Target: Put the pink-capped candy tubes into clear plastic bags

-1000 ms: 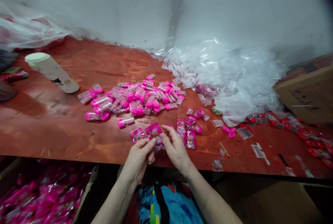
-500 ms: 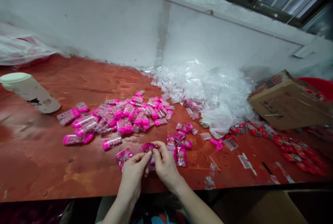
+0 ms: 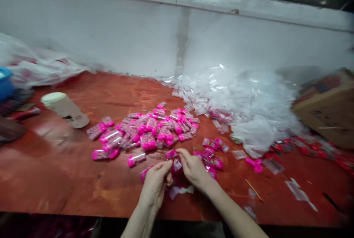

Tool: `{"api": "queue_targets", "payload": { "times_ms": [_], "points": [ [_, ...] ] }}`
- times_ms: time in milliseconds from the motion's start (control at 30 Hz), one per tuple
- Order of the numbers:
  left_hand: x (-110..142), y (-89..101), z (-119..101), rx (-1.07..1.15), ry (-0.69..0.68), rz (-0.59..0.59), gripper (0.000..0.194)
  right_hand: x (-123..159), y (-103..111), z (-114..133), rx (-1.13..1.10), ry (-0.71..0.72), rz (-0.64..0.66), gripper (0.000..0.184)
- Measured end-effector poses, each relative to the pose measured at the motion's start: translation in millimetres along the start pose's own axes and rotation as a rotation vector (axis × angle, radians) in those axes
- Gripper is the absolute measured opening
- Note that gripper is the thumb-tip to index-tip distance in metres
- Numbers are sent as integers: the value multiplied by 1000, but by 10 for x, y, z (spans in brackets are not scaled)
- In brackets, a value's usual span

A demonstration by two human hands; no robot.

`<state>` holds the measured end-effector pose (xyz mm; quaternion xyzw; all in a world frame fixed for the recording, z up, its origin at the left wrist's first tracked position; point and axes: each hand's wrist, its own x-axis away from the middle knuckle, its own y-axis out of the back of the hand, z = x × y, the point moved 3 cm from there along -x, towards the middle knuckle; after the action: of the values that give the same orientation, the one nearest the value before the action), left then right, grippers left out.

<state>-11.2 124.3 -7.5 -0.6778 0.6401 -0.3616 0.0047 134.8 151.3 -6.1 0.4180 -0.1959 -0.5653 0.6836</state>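
Above the near middle of the table, a small pink printed packet (image 3: 171, 154) is held between my two hands. My left hand (image 3: 156, 181) is closed, thumb and fingers pinching its lower left side. My right hand (image 3: 195, 170) pinches it from the upper right. Blur hides the exact grip. Another pink packet (image 3: 145, 172) peeks out behind my left hand, and several more packets (image 3: 208, 154) lie beside my right hand. Beyond them spreads a pile of clear bottles with pink caps (image 3: 149, 127), filled with small pink balls. A pale scrap (image 3: 182, 190) shows below my hands.
A heap of clear plastic pieces (image 3: 218, 87) lies against the wall, with a cardboard box (image 3: 329, 109) and red-capped pieces (image 3: 312, 151) to its right. On the left are a white tumbler (image 3: 66, 111) and a plastic bag (image 3: 47, 70). A thin stick (image 3: 253, 190) lies at right.
The view has swung left, so everything appears shifted right. My hands stay on the pink packet, slightly further apart, and a pale scrap now shows beneath them.
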Motion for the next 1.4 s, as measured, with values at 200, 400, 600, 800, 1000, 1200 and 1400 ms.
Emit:
{"api": "queue_targets", "payload": {
  "times_ms": [200,400,600,800,1000,1200,1400],
  "points": [
    [-33,278,-215,104,-94,-222,38,-614,21,-362,358,-18,-11,30],
    [28,336,-342,236,-119,-261,37,-679,93,-287,371,-72,30,27],
    [25,291,-271,326,-84,-258,35,-150,84,122,-648,-236,163,32],
    [49,199,-132,282,-85,-181,32,274,-265,468,-1184,-396,104,47],
    [126,129,-76,205,-54,-78,37,321,-369,475,-1166,-413,23,51],
    [150,182,5,145,-28,-59,29,358,-330,333,-982,-403,-19,45],
    [124,235,0,306,2,-175,28,451,-264,296,-1114,-469,30,47]
  ]
}}
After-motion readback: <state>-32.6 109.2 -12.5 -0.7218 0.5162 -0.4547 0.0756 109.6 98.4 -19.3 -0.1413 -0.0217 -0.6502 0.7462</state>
